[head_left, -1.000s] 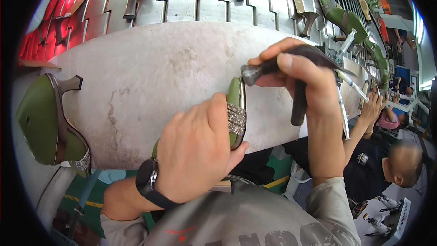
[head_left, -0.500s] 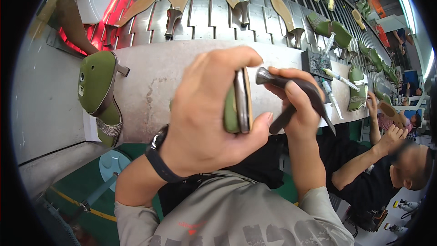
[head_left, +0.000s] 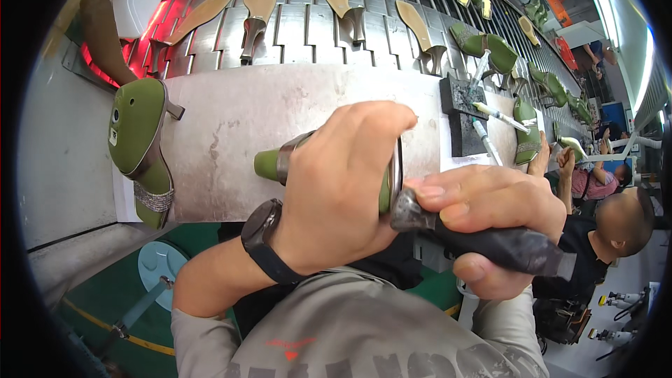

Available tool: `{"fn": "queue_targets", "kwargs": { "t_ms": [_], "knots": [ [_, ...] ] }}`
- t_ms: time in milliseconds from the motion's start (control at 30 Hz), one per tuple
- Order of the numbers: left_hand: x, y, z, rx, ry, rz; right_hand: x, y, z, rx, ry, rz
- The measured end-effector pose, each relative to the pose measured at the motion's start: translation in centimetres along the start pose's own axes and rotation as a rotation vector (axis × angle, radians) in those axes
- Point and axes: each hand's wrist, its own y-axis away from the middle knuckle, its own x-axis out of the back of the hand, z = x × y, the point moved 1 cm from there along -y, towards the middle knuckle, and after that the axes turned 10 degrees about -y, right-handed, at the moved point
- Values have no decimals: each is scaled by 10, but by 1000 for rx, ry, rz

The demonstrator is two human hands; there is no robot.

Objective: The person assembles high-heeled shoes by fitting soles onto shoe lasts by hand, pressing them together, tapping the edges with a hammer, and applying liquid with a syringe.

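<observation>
My left hand (head_left: 343, 182) is wrapped round a green high-heeled shoe (head_left: 267, 164) with a brown band, held over the near part of the workbench. Most of the shoe is hidden by the hand; a green end shows on the left and a sole edge on the right. A dark-headed hammer (head_left: 504, 241) is in my right hand (head_left: 500, 196), whose fingers close round its head. The hammer's rounded face sits right by the shoe's sole edge; whether they touch I cannot tell.
Another green heeled shoe (head_left: 140, 126) stands on the workbench (head_left: 210, 105) at left. Tan soles with heels (head_left: 260, 0) lie on the slatted conveyor (head_left: 301, 31) beyond. A black block (head_left: 462, 126) with pen-like tubes (head_left: 502, 117) stands at right, near a co-worker (head_left: 619, 220).
My right hand has come lower and nearer, turning the hammer so its head lies across the fingers. My left hand has tilted the shoe, and more of its green end shows.
</observation>
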Motion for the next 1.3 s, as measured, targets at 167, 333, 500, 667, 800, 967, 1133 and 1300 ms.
{"fn": "queue_targets", "kwargs": {
  "t_ms": [167, 333, 500, 667, 800, 967, 1133, 1300],
  "knots": [
    [-1, 9, 5, -41, 30, 3, -3, 3, -8, -90, -76, 86],
    [1, 22, 14, -95, 36, 4, -8, 3, -13, -333, -127, 295],
    [18, 42, 21, -93, -51, -73, -9, 11, 46, -286, 70, 300],
    [47, 77, 10, 301, 39, 294, -31, 50, 124, -129, 1009, 60],
    [99, 72, -18, 528, 640, 468, -80, 80, 85, -521, -84, 254],
    [95, 53, -30, 246, 1298, 256, -128, 68, 106, -476, -1814, 236],
    [123, 53, -40, 100, -311, 443, -86, 16, 94, -412, -1510, 650],
    [197, 87, -92, 486, -578, 324, -26, -97, 173, -140, -508, 842]
  ]
}}
